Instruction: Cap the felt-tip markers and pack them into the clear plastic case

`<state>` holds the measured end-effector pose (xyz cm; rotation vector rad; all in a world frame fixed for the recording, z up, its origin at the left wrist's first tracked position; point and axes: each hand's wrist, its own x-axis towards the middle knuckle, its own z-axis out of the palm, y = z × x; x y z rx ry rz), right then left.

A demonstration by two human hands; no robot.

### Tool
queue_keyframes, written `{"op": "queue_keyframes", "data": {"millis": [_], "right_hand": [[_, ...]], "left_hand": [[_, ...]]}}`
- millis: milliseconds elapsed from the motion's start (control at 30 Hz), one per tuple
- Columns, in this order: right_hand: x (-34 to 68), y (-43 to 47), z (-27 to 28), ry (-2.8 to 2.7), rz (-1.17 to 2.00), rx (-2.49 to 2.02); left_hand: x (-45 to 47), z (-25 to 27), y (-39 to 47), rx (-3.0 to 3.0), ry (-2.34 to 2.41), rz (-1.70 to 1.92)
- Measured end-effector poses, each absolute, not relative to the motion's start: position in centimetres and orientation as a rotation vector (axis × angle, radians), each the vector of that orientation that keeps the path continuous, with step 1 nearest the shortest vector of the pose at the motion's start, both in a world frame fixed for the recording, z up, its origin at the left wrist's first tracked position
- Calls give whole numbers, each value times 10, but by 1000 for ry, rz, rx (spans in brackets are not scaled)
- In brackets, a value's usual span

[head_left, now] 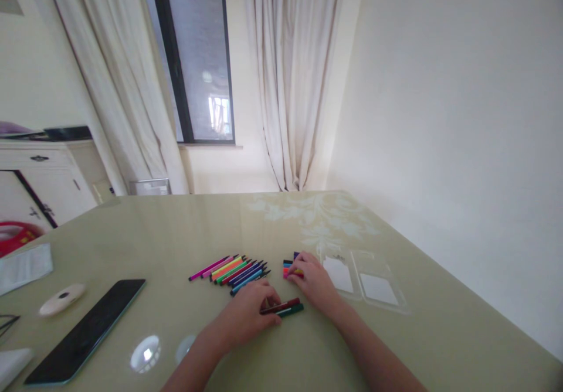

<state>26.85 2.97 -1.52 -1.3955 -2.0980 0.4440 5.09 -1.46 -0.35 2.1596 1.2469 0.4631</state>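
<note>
Short of the bench's (308, 357) cut-off near edge, the left hand's (255, 307) grip clamped two pens (291, 309). The right hand (311, 275) mostly hid coloured ends (287, 269); its grip I couldn't tell.

Pale curtains (105, 81) flank a dark-framed window (200, 58) (its glass catches a bright reflection). A white cabinet (61, 172) stands left; a white wall (453, 116) rises right of the worktop (167, 228).

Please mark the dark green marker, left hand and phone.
Dark green marker (291, 310), head view: middle of its exposed length.
Left hand (254, 306), head view: back of the hand.
Phone (88, 330), head view: middle of its dark screen.
</note>
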Motion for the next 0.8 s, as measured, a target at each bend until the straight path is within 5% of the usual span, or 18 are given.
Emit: {"op": "queue_keyframes", "data": {"millis": [233, 367, 500, 800], "right_hand": [[270, 28, -17, -2113, 413, -1400], [271, 29, -18, -2108, 443, -1352], [270, 32, -13, -1927, 672, -1244], [268, 26, 1, -1586, 1165, -1001]], "left_hand": [[57, -2, -16, 2163, 1240, 531], [17, 0, 9, 2136, 1707, 663], [-39, -3, 27, 1940, 2198, 744], [-48, -13, 27, 2145, 2319, 505]]}}
